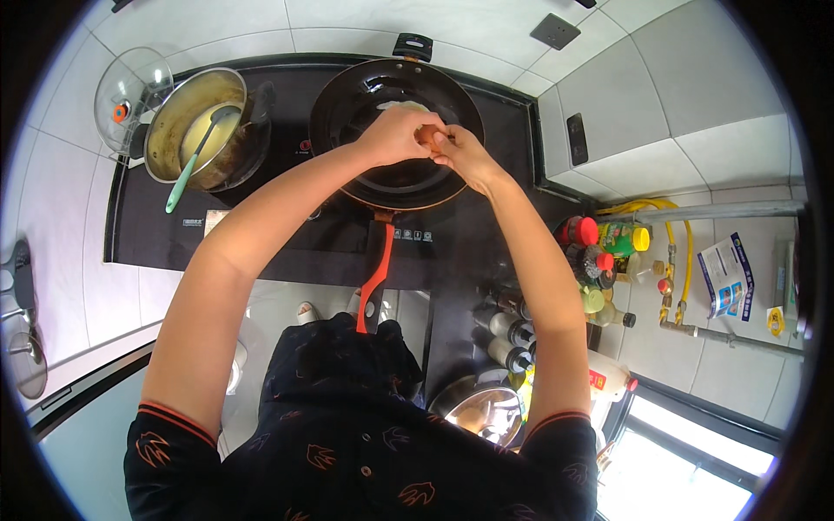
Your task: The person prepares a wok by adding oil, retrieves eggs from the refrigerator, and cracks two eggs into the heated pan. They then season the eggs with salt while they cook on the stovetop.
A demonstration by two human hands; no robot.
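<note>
two pans sit on one black stovetop (pixel 287 234) set into the pale counter (pixel 69 217), and both hands meet over the nearer one. one big dark frying pan (pixel 395 130) stands at the middle, its single orange handle (pixel 375 278) pointing back toward the person, likely so it can be caught without reaching across the heat. something pale lies at the pan's far side, too hidden to name. one worn metal pot (pixel 195 126) stands to the left with yellowish liquid in it and one green-handled spoon (pixel 195 161) leaning on its rim, handle out over the stove, easy to pick up. one glass lid (pixel 130 95) stands on edge beside the pot, off it, so the pot is open. one steel bowl (pixel 478 408) waits low on the right, near the person's body. a cluster of bottles (pixel 599 260) crowds the right-hand counter, at least six caps showing, red, yellow and green; an exact count cannot be made.

one brown egg (pixel 427 136) is held directly above the frying pan, so whatever drops lands inside. the left hand (pixel 395 135) is curled closed on one side of it, and the right hand (pixel 460 152) pinches the other side, fingers bent onto the shell.
</note>
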